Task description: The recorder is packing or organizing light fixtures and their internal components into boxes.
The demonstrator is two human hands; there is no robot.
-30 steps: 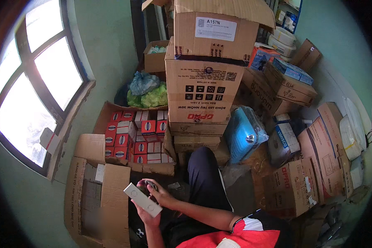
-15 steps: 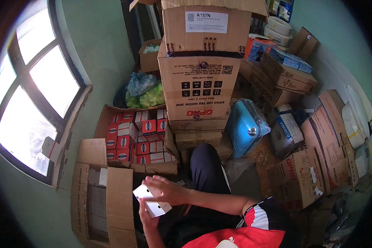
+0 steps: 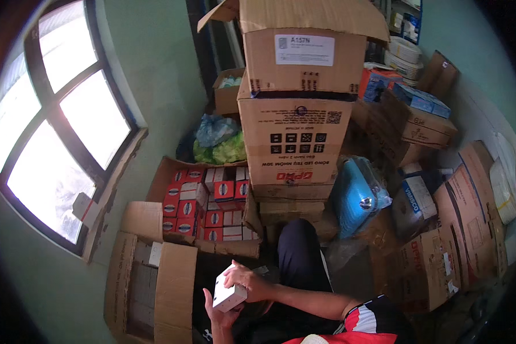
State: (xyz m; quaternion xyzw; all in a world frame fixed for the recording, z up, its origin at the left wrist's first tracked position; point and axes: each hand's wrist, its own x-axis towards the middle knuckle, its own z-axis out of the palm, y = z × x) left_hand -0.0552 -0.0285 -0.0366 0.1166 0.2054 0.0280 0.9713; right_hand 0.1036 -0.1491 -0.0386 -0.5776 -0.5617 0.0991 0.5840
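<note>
Head view, looking down at the lap. Both hands are together on one small white box [image 3: 229, 296], held low in the frame just above the person's dark trouser leg [image 3: 300, 258].

Left hand [image 3: 219, 312]: under the box, palm up, fingers curled around its lower left edge. Closed on the box.

Right hand [image 3: 250, 282]: on top of the box, fingers wrapped over its upper right corner. Also closed on the box. The right forearm runs off to the lower right, to a red, white and black sleeve [image 3: 368, 321].

Box: plain white, roughly cube-shaped, tilted with one corner toward the camera. Whether its flap is open or shut cannot be told.

Surroundings:
- Just left of the hands, an open brown carton [image 3: 175, 286] on the floor, flaps spread; its contents sit in shadow, pale and indistinct.
- Beyond it, toward the wall, a second open carton [image 3: 229, 247] packed with rows of small red-and-white boxes [image 3: 211, 202].
- Straight ahead of the knee, a tall stack of large brown cartons [image 3: 295, 126].
- Right of the stack, a blue object in clear plastic wrap [image 3: 358, 198].
- Further right, more brown cartons [image 3: 441, 252] piled along the wall.
- Behind the red-and-white boxes, blue and green plastic bags [image 3: 218, 140].
- Far left, a bright window [image 3: 57, 132] with a dark frame.
</note>
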